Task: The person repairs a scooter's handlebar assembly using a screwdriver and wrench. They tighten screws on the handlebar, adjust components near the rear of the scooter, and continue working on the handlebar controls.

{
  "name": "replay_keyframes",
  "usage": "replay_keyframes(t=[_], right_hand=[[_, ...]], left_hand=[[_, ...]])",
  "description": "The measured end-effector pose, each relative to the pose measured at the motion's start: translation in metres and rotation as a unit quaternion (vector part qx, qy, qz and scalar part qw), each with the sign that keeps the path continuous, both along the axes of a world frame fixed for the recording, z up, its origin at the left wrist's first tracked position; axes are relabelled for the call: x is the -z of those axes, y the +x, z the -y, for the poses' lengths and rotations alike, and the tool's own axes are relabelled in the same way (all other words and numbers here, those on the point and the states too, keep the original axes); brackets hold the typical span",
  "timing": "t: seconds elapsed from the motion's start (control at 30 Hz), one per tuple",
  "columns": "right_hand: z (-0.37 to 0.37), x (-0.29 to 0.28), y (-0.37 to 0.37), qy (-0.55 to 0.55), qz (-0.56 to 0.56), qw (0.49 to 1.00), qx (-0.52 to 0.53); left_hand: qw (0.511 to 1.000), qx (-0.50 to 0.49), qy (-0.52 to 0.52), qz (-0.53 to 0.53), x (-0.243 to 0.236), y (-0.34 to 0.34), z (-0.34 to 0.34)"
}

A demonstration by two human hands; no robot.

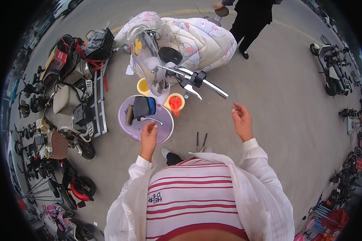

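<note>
A scooter stands before me. Its handlebar (207, 82) has a bare shiny tube at the right end and a silver brake lever (193, 91). My right hand (243, 122) is in the air to the right of that tube, apart from it, fingers loosely bent and nothing seen in them. Over the near part of a lilac round basin (126, 127) hovers my left hand (149, 140), fingers reaching forward with no held thing visible. Inside the basin are a dark pouch with a blue side (144, 107), a brown cylindrical grip (129, 115) and a loose silver lever (153, 119).
A clear windshield (146, 64) and a padded white cover (197, 36) are on the scooter. Yellow cups (176, 100) flank its front. Two dark tool handles (201, 140) lie near my feet. Parked scooters (74, 96) line the left. Someone in black (251, 20) is beyond.
</note>
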State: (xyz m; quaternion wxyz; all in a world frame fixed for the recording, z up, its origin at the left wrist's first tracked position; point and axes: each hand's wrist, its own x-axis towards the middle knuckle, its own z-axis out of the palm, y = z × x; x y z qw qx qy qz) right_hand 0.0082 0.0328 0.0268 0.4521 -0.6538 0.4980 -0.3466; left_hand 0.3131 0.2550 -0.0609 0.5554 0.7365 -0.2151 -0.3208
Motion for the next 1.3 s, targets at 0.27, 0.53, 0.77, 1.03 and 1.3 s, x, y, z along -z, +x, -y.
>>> replay_keyframes(t=[0.27, 0.53, 0.77, 1.03, 1.3], right_hand=[[0.086, -0.065, 0.085, -0.1, -0.072, 0.965, -0.232], [0.094, -0.051, 0.132, -0.095, -0.08, 0.939, -0.321], [0.101, -0.052, 0.132, -0.012, -0.056, 0.945, -0.321], [0.099, -0.062, 0.128, -0.031, -0.099, 0.941, -0.321], [0.112, -0.068, 0.125, 0.077, -0.086, 0.92, -0.374]], left_hand=[[0.99, 0.045, -0.12, -0.062, -0.076, -0.072, 0.087], [0.989, 0.011, -0.147, -0.004, -0.072, -0.038, 0.171], [0.963, -0.072, -0.231, -0.117, -0.088, -0.026, 0.225], [0.983, -0.039, -0.177, 0.034, -0.089, -0.014, 0.23], [0.957, -0.073, -0.249, -0.126, -0.074, -0.015, 0.236]])
